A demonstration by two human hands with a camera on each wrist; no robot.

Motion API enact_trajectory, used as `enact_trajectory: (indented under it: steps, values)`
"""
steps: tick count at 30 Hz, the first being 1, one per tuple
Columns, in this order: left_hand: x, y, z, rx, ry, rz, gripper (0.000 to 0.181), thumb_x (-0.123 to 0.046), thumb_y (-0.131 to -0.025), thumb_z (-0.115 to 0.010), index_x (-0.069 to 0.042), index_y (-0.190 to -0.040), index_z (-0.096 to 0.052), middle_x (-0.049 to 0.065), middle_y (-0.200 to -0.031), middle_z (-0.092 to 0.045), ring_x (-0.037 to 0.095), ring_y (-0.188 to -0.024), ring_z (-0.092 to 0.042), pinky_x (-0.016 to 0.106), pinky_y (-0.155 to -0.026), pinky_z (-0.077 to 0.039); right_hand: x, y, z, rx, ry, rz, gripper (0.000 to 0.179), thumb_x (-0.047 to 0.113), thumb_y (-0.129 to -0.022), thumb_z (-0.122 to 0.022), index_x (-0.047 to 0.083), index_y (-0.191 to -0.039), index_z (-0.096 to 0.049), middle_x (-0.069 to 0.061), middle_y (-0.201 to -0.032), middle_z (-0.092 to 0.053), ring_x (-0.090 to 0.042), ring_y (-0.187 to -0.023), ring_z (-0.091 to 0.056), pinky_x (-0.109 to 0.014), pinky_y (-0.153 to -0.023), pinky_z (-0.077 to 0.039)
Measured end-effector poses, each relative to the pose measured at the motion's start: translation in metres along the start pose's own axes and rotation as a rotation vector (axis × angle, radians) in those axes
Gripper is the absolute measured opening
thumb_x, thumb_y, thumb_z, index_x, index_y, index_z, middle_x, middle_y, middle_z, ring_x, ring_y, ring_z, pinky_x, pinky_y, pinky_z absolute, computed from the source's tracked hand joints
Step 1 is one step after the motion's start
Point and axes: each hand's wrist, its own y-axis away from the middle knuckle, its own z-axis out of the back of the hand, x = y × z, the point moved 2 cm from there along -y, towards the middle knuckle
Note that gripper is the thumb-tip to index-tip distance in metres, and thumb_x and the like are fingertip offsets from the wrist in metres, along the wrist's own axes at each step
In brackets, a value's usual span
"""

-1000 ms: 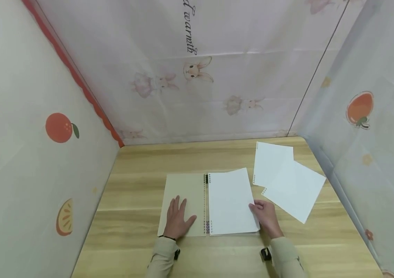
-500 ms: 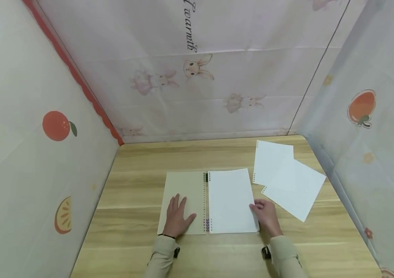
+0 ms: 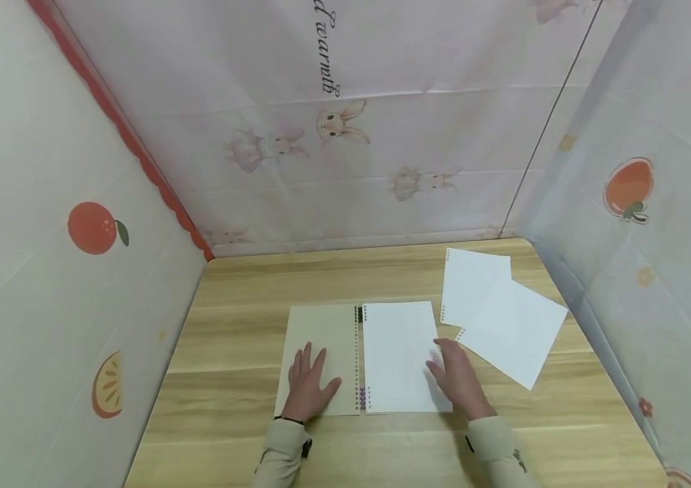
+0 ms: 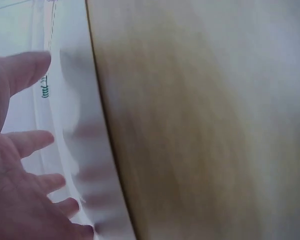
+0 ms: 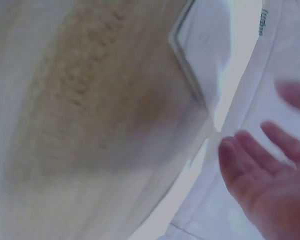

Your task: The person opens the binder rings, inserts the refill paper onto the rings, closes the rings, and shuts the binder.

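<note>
An open loose-leaf notebook lies on the table, its beige cover [image 3: 321, 325] to the left and a stack of white punched pages [image 3: 397, 352] to the right. Dark and purple rings show at its spine [image 3: 361, 400]. My left hand [image 3: 309, 390] rests on the beige cover, fingers spread and straight. Over the right edge of the pages is my right hand [image 3: 460, 381], thumb apart from the fingers and nothing gripped. In the right wrist view the right hand [image 5: 265, 175] has loosely bent fingers beside the notebook's corner [image 5: 175, 42].
Two loose punched sheets overlap at the table's back right, one sheet [image 3: 473, 278] partly under the other sheet [image 3: 516, 332]. The wooden table [image 3: 248, 285] meets printed fabric walls at the back and both sides.
My right hand has let go of the pages' right edge, and its fingers have opened and moved slightly up. The page stack now lies flatter. My left hand stays on the cover.
</note>
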Motion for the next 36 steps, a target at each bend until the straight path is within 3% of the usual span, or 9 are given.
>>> enact_trajectory:
  steps: [5,11,16,23,28,36]
  values:
    - [0.001,0.003,0.001,0.044,-0.036,-0.001,0.085,-0.047,-0.092,-0.074,-0.006,-0.158,-0.040,0.028,-0.171,-0.015,0.054,-0.157,-0.009,0.080,-0.117,-0.013,0.011,0.008,-0.012,0.207,0.158,0.156,0.077,0.029,-0.091,-0.078,-0.007,-0.150,-0.045,-0.035,-0.161,-0.033,-0.057,-0.149,-0.029,-0.070,-0.119,-0.030]
    - [0.002,0.006,0.000,0.055,-0.042,-0.008,0.088,-0.049,-0.091,-0.074,-0.006,-0.159,-0.038,0.027,-0.171,-0.013,0.053,-0.158,-0.007,0.078,-0.118,-0.011,0.007,0.015,-0.020,0.350,0.212,0.101,0.091,0.042,-0.089,-0.079,-0.001,-0.158,-0.036,-0.028,-0.170,-0.018,-0.052,-0.157,-0.014,-0.072,-0.123,-0.018]
    - [0.002,0.006,0.000,0.044,-0.011,-0.012,0.088,-0.044,-0.089,-0.077,-0.004,-0.158,-0.040,0.029,-0.170,-0.014,0.055,-0.156,-0.008,0.080,-0.117,-0.010,0.003,0.015,-0.022,0.356,0.219,0.086,0.093,0.043,-0.088,-0.080,0.001,-0.158,-0.037,-0.026,-0.171,-0.017,-0.051,-0.158,-0.013,-0.075,-0.122,-0.016]
    - [0.004,0.005,-0.003,0.059,-0.032,0.019,0.089,-0.049,-0.091,-0.074,-0.009,-0.160,-0.037,0.024,-0.173,-0.010,0.050,-0.159,-0.003,0.076,-0.121,-0.008,0.002,0.015,-0.021,0.345,0.238,0.075,0.092,0.046,-0.088,-0.078,0.005,-0.160,-0.036,-0.021,-0.172,-0.016,-0.048,-0.159,-0.013,-0.074,-0.122,-0.013]
    - [0.001,0.006,0.000,0.047,-0.026,0.007,0.088,-0.046,-0.090,-0.076,-0.006,-0.159,-0.039,0.027,-0.172,-0.013,0.053,-0.158,-0.006,0.078,-0.119,-0.009,0.003,0.016,-0.018,0.333,0.220,0.077,0.092,0.045,-0.087,-0.080,0.004,-0.159,-0.037,-0.022,-0.171,-0.018,-0.049,-0.158,-0.015,-0.075,-0.122,-0.014]
    - [-0.002,0.007,0.005,0.078,-0.043,0.028,0.088,-0.049,-0.091,-0.074,-0.007,-0.159,-0.038,0.027,-0.172,-0.012,0.052,-0.158,-0.005,0.077,-0.120,-0.009,0.007,0.018,-0.016,0.341,0.180,0.047,0.092,0.041,-0.086,-0.082,0.004,-0.158,-0.038,-0.023,-0.171,-0.019,-0.048,-0.158,-0.014,-0.075,-0.122,-0.012]
